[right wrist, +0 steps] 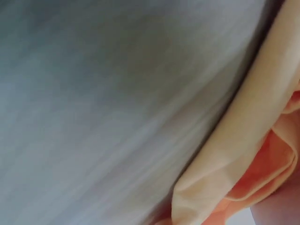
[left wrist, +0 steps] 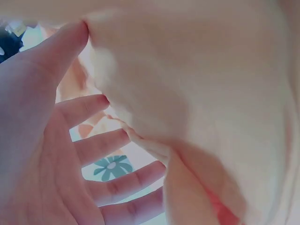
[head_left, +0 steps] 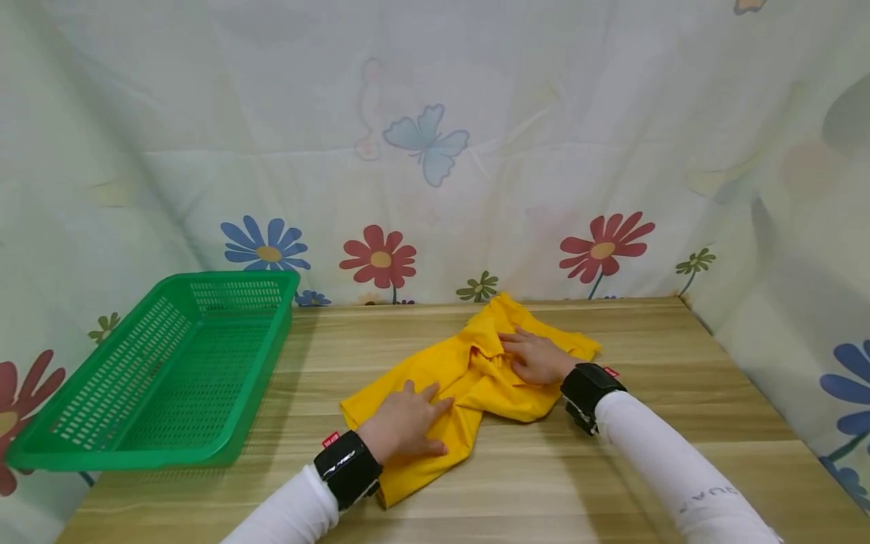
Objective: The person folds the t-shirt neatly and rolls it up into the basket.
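Observation:
A crumpled yellow cloth (head_left: 424,368), perhaps a garment, lies bunched across the wooden table. My left hand (head_left: 406,421) rests on its near left part with the fingers spread. In the left wrist view that hand (left wrist: 61,140) has straight fingers, their tips against the pale-looking cloth (left wrist: 201,79). Toward the far right, my right hand (head_left: 535,358) lies over the bunched middle, its fingers extended onto a fold. The right wrist view shows mostly tabletop and a rolled edge of the cloth (right wrist: 225,136); its fingers are largely hidden there.
On the left stands a green plastic basket (head_left: 266,378) with slotted walls, nothing seen inside it. The wooden table (head_left: 652,468) reaches back to a hanging curtain (head_left: 544,189) printed with flowers and a butterfly, which also encloses both sides.

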`<state>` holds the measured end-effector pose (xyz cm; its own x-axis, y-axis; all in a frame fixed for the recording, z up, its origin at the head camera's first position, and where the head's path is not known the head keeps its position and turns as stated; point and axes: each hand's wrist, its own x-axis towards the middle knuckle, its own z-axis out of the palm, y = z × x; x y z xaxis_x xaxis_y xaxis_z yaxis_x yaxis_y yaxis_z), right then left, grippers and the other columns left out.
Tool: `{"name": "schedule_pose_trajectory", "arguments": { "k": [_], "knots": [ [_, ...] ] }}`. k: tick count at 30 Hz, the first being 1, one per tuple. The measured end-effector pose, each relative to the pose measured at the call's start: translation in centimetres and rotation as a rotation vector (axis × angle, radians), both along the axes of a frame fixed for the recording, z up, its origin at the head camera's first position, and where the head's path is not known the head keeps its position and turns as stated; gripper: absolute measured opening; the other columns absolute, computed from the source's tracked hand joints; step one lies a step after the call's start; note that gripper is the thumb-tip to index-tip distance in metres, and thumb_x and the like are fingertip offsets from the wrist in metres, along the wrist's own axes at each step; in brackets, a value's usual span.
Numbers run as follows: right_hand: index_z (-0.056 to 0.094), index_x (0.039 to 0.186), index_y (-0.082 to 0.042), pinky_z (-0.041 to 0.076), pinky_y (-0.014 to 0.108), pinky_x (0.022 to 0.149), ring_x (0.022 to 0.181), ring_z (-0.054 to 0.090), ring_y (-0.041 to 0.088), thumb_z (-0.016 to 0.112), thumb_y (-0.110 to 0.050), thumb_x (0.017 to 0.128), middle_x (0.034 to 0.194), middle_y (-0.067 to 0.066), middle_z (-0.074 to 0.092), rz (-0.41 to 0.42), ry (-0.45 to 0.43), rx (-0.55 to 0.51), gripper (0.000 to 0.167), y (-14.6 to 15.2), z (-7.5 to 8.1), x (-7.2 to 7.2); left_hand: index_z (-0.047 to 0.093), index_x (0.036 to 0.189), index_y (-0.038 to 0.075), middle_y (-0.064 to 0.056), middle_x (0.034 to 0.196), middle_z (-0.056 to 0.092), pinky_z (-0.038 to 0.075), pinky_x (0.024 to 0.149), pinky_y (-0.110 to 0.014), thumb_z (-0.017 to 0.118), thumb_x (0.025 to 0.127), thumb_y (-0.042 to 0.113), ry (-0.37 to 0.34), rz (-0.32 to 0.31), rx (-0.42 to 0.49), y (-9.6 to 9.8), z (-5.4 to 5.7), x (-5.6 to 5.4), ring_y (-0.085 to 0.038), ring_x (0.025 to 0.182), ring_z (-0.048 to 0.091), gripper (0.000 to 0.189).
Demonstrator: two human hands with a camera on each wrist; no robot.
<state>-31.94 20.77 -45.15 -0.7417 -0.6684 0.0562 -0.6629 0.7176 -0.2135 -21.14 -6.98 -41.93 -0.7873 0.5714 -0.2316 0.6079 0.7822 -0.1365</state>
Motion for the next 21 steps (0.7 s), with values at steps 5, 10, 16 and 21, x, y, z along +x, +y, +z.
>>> {"name": "schedule_pose_trajectory", "arguments": {
  "k": [5,10,16,21],
  "knots": [
    [0.054,0.127,-0.006,0.030,0.057,0.100,0.126,0.035,0.047,0.056,-0.012,0.087,0.136,0.019,0.045,0.021,-0.007,0.004,0.040,-0.6,0.1,-0.1,0.039,0.140,0.028,-0.004,0.145,0.037,0.046,0.088,-0.045,0.053,0.080,0.064,-0.050,0.007,0.032,-0.4,0.2,-0.1,-0.041,0.121,0.043,0.070],
    [0.053,0.127,-0.003,0.029,0.056,0.102,0.127,0.035,0.046,0.055,-0.013,0.089,0.137,0.019,0.045,0.016,-0.022,0.020,0.039,-0.5,0.7,0.1,0.043,0.138,0.025,-0.004,0.143,0.039,0.040,0.095,-0.048,0.057,0.084,0.054,-0.111,-0.027,0.114,-1.4,0.5,-0.9,-0.039,0.123,0.042,0.063],
    [0.054,0.127,-0.005,0.031,0.053,0.101,0.124,0.040,0.041,0.056,-0.016,0.089,0.134,0.021,0.046,-0.018,0.002,0.019,0.039,0.2,1.3,0.5,0.047,0.134,0.023,-0.004,0.139,0.044,0.039,0.099,-0.041,0.061,0.083,0.047,-0.118,-0.110,0.161,-2.5,0.7,-1.7,-0.029,0.117,0.048,0.059],
    [0.054,0.128,-0.009,0.033,0.054,0.100,0.119,0.045,0.040,0.059,-0.020,0.088,0.131,0.021,0.048,-0.127,0.023,0.020,0.041,1.2,1.6,0.8,0.052,0.130,0.023,-0.002,0.137,0.046,0.038,0.099,-0.042,0.065,0.082,0.045,-0.048,-0.230,0.178,-3.5,0.0,-1.9,-0.026,0.118,0.046,0.054]
  ]
}}
